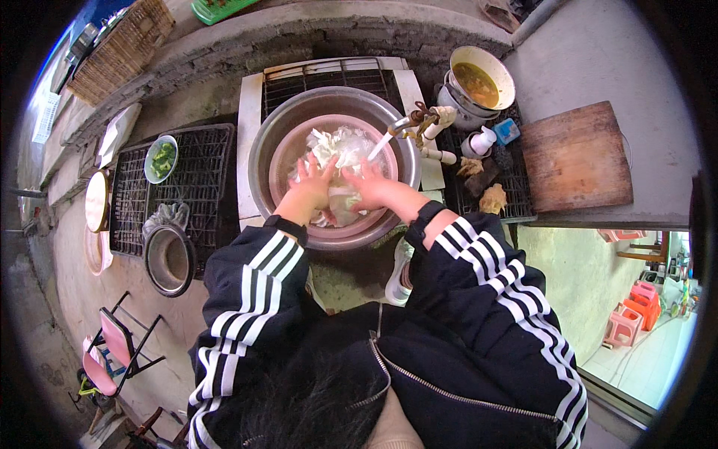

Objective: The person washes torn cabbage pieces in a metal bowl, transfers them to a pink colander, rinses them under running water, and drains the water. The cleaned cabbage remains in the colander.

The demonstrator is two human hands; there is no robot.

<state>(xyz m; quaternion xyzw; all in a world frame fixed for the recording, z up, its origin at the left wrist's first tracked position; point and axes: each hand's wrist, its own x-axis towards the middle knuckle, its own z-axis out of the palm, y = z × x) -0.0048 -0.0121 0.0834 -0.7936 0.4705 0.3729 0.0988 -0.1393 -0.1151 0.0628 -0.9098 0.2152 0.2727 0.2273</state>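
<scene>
A pink plastic basin [279, 168] sits inside a larger metal basin [261, 163]. Water from a tap [405, 122] runs into the pink one, over pale torn leaves [331, 145] that look like cabbage. My left hand [310, 185] lies spread on the leaves at the left, its fingers apart. On the right, my right hand [373, 188] rests with spread fingers on the leaves, close to the stream. Neither hand is closed around anything; some fingertips are hidden among leaves and water.
A black rack at left holds a bowl of green vegetables [163, 159] and a metal pot [170, 260]. Right of the tap stand an enamel pot of yellowish liquid [475, 84], a pump bottle [482, 140], sponges and a wooden cutting board [578, 157].
</scene>
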